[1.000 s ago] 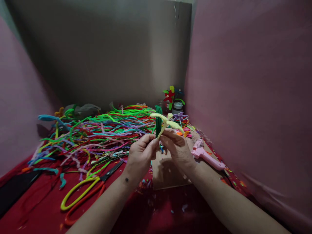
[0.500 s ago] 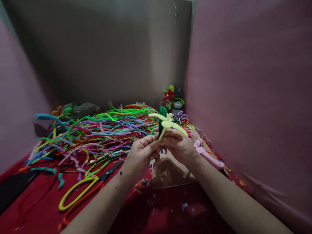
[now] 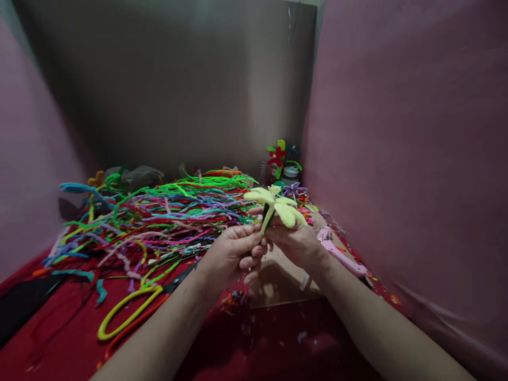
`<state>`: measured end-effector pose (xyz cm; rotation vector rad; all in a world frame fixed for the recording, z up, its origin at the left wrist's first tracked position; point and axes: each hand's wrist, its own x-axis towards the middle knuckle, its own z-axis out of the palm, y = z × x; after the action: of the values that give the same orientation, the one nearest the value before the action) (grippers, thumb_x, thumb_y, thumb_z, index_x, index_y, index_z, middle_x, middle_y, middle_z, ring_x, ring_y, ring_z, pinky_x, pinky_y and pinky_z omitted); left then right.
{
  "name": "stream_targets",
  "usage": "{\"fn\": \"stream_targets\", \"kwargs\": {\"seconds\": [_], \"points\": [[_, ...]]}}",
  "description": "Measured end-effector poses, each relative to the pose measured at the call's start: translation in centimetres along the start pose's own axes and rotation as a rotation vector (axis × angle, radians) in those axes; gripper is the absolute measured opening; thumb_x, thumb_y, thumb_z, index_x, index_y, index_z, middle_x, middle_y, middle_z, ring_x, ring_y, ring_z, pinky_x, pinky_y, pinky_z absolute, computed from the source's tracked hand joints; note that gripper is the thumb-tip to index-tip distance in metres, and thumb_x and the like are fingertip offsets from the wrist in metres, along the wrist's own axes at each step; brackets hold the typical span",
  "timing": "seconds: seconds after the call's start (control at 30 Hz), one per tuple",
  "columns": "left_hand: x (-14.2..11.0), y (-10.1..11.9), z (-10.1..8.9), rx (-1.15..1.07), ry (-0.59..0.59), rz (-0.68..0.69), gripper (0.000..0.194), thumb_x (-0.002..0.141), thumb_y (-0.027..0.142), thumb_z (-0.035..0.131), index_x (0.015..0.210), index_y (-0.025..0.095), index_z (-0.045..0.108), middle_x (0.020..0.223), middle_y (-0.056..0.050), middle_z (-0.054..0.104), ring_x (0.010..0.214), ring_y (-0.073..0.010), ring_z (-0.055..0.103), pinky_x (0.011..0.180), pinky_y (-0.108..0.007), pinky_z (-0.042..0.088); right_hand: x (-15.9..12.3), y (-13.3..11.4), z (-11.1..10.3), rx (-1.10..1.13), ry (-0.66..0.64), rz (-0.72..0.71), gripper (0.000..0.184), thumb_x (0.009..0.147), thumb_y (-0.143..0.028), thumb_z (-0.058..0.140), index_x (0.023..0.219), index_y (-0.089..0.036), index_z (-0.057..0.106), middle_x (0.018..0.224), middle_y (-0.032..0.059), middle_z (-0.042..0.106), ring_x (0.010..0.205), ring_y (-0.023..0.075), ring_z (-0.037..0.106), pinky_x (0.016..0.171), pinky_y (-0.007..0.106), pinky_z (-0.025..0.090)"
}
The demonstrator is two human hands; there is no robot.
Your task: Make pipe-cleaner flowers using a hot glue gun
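A pale yellow pipe-cleaner flower (image 3: 286, 212) is held up in front of me, its petals spread and its stem pointing down. My left hand (image 3: 236, 247) pinches the lower stem between thumb and fingers. My right hand (image 3: 298, 244) is closed around the flower's base from the other side, with its fingers partly hidden behind the petals. Along the stem runs a dark green fuzzy piece (image 3: 268, 216), mostly covered by the flower. Under the hands lies a brown board (image 3: 278, 293).
Many coloured pipe cleaners (image 3: 170, 203) are heaped on the left. Scissors (image 3: 107, 323) with yellow and red handles lie beside my left forearm. At right is a pink tool (image 3: 345, 259). Finished flowers (image 3: 277, 156) stand by a lidded container (image 3: 291, 172) at the back.
The flower has turned, so its petals show more fully and spread to the right. The dark green piece, upright behind it before, is now mostly hidden. Both hands keep their hold.
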<state>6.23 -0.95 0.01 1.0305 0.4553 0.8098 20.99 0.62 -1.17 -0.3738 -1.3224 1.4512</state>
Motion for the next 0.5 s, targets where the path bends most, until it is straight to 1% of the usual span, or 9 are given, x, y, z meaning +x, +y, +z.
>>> {"fn": "stream_targets", "kwargs": {"seconds": [0.07, 0.13, 0.17, 0.27, 0.33, 0.37, 0.43, 0.5], "points": [[0.1, 0.0, 0.3, 0.065, 0.06, 0.022, 0.016, 0.08, 0.026, 0.056, 0.07, 0.014, 0.055, 0.052, 0.007, 0.043, 0.032, -0.0012, 0.024, 0.03, -0.017, 0.036, 0.0, 0.1, 0.2, 0.023, 0.043, 0.025, 0.029, 0.069, -0.022, 0.069, 0.098, -0.024, 0.068, 0.079, -0.0002, 0.066, 0.064, 0.0117, 0.055, 0.06, 0.026, 0.043], [0.1, -0.1, 0.6, 0.235, 0.165, 0.081, 0.023, 0.082, 0.03, 0.054, 0.065, 0.015, 0.053, 0.046, 0.006, 0.044, 0.031, -0.0038, 0.032, 0.033, -0.019, 0.037, 0.0, 0.3, 0.5, 0.06, 0.102, 0.049, 0.026, 0.068, -0.025, 0.069, 0.094, -0.023, 0.068, 0.074, -0.0003, 0.065, 0.059, 0.0122, 0.053, 0.054, 0.025, 0.039], [0.2, -0.2, 0.8, 0.347, 0.233, 0.125, 0.025, 0.082, 0.032, 0.052, 0.063, 0.016, 0.052, 0.043, 0.006, 0.044, 0.031, -0.0057, 0.037, 0.035, -0.019, 0.037, 0.0, 0.4, 0.7, 0.073, 0.138, 0.046, 0.024, 0.067, -0.026, 0.069, 0.091, -0.023, 0.069, 0.071, -0.0005, 0.064, 0.058, 0.0125, 0.052, 0.053, 0.026, 0.038], [0.2, -0.7, 1.0, 0.684, 0.456, 0.315, 0.024, 0.083, 0.032, 0.051, 0.064, 0.018, 0.054, 0.044, 0.004, 0.05, 0.036, -0.0094, 0.047, 0.041, -0.021, 0.038, 0.0, 1.1, 1.2, 0.053, 0.262, 0.007, 0.015, 0.067, -0.025, 0.069, 0.081, -0.022, 0.069, 0.07, -0.001, 0.062, 0.06, 0.0127, 0.05, 0.058, 0.027, 0.038], [0.2, -1.2, 1.0, 0.881, 0.589, 0.439, 0.018, 0.083, 0.03, 0.051, 0.07, 0.019, 0.057, 0.05, 0.003, 0.054, 0.041, -0.0108, 0.051, 0.047, -0.022, 0.039, 0.0, 1.7, 1.3, 0.013, 0.31, -0.004, 0.007, 0.069, -0.025, 0.067, 0.075, -0.022, 0.068, 0.071, -0.0011, 0.06, 0.061, 0.0126, 0.048, 0.059, 0.027, 0.037], [0.3, -1.4, 0.9, 0.982, 0.637, 0.492, 0.015, 0.084, 0.029, 0.05, 0.075, 0.019, 0.058, 0.055, 0.002, 0.057, 0.046, -0.0117, 0.053, 0.051, -0.023, 0.04, 0.0, 1.9, 1.4, -0.001, 0.32, -0.002, 0.006, 0.069, -0.026, 0.066, 0.074, -0.023, 0.068, 0.071, -0.0009, 0.06, 0.061, 0.0128, 0.048, 0.058, 0.027, 0.036], [0.3, -1.9, 0.7, 1.209, 0.685, 0.594, 0.014, 0.086, 0.025, 0.046, 0.083, 0.018, 0.058, 0.066, -0.002, 0.061, 0.058, -0.0143, 0.057, 0.059, -0.025, 0.042, 0.1, 2.4, 1.4, -0.016, 0.328, 0.001, 0.007, 0.07, -0.027, 0.065, 0.074, -0.024, 0.069, 0.074, 0.0003, 0.061, 0.062, 0.0137, 0.048, 0.055, 0.027, 0.035], [0.4, -2.3, 0.4, 1.457, 0.668, 0.684, 0.016, 0.087, 0.022, 0.042, 0.088, 0.017, 0.057, 0.076, -0.006, 0.061, 0.069, -0.0173, 0.058, 0.065, -0.027, 0.042, 0.1, 2.6, 1.4, -0.017, 0.335, 0.003, 0.011, 0.071, -0.03, 0.063, 0.078, -0.026, 0.07, 0.078, 0.0016, 0.063, 0.064, 0.0148, 0.048, 0.053, 0.027, 0.035]]}}
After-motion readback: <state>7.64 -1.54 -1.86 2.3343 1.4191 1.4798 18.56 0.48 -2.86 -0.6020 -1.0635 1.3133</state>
